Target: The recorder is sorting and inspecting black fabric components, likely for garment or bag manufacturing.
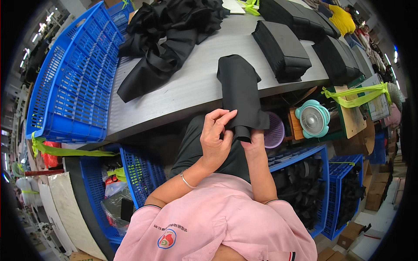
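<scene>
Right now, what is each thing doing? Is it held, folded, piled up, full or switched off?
Black cloth piece: held at its lower end, draped over the table edge.
Left hand: pinching the cloth.
Right hand: under the cloth, gripping it.
Loose black fabric: heaped, unfolded.
Black stacks: folded, neat.
Blue crate: empty, lying tilted on the table.
Small fan: cannot tell if running.

I see left hand [215,139] pinching black cloth [241,93] at its lower edge | right hand [254,141] under the fold, gripping it | cloth drapes off grey worktop [191,82] | blue crate [72,82] left | black stacks [282,48] right
</scene>
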### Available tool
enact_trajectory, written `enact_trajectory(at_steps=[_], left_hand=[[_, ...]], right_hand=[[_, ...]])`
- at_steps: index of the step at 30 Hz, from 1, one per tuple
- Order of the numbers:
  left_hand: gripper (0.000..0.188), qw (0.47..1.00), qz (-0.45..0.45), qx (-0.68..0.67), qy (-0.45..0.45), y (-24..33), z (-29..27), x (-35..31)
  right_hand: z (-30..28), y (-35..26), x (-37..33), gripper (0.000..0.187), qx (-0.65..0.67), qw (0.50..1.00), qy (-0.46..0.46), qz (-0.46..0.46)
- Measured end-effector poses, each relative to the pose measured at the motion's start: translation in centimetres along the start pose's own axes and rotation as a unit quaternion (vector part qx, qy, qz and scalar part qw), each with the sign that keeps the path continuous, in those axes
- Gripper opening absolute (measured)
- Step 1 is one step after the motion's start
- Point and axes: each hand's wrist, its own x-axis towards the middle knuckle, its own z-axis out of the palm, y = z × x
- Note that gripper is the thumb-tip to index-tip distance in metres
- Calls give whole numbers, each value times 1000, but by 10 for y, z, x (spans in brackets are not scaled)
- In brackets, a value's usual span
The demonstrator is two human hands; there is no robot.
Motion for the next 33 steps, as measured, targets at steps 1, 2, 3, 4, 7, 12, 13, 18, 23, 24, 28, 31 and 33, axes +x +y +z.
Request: enact_trajectory(at_steps=[1,2,3,4,7,12,13,18,23,24,28,31,33], left_hand=[[56,1000,0,0,-1,2,0,-1],[56,1000,-11,-6,-6,5,-1,-2],[57,1000,-22,-13,-12,6,-1,-3],[57,1000,-22,-12,-13,6,-1,-5],[58,1000,20,-19,3,5,0,-10],[58,999,-7,-39,4,5,-4,-10],[58,999,-8,-39,4,5,-5,-9],[61,999,-7,-40,-2,-1,-12,-7],[57,999,-3,-53,-10,2,-21,-3],[55,997,-6,-74,-11,2,-23,-3],[46,1000,-16,13,20,-28,-33,0],[36,996,-58,32,61,-66,-34,1],[34,964,-254,-48,59,-84,-37,-5]], right_hand=[[0,1,-2,42,6,1000,10,-1],[0,2,-3,42,12,1000,20,-2],[-4,4,-2,42,12,1000,21,-2],[-9,8,-1,43,8,1000,26,4],[-17,12,1,46,2,1000,23,11],[-15,16,-1,47,-28,999,37,12],[-15,17,-1,47,-24,999,24,14],[3,17,-1,45,-50,998,45,19],[-3,17,11,45,-59,997,27,40],[-4,18,13,45,-60,997,25,40],[8,31,26,43,-121,988,92,15],[-47,54,48,45,-334,937,72,-74],[-54,57,55,46,-518,845,20,-132]])
